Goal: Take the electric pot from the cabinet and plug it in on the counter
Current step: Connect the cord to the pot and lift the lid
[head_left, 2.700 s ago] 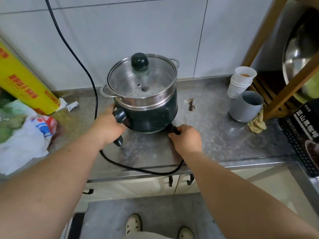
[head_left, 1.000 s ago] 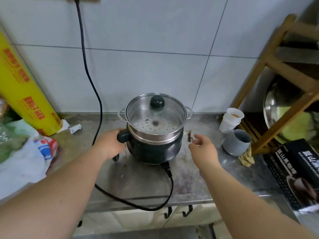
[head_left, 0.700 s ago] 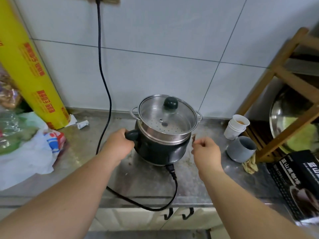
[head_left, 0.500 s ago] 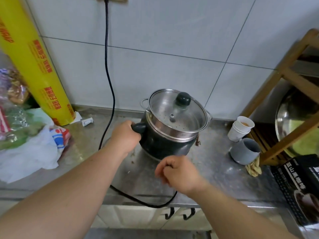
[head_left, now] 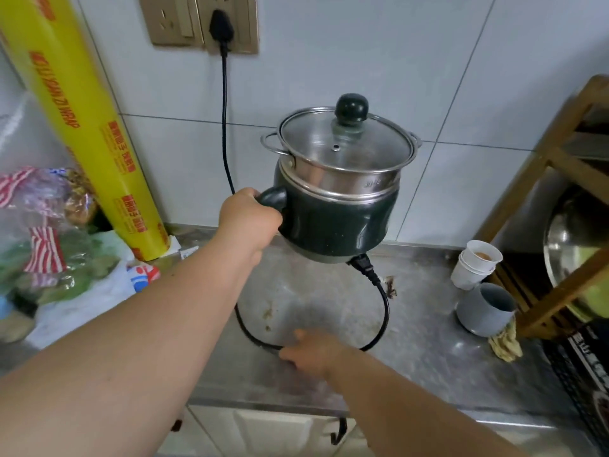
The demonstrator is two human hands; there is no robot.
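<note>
The dark green electric pot, with a steel steamer insert and a glass lid, hangs tilted above the steel counter. My left hand grips its black side handle. A black power cord runs from the pot's base in a loop over the counter and up to a black plug seated in the wall socket. My right hand is low over the counter at the bottom of the cord loop; it is blurred, and its fingers appear closed on the cord.
A yellow cling-wrap roll leans on the wall at left above plastic bags. Stacked paper cups, a grey mug and a rag stand at right beside a wooden rack. Cabinet doors are below.
My left hand has lifted the pot off the counter and tilted it. My right hand has dropped from beside the pot down to the cord loop near the counter's front.
</note>
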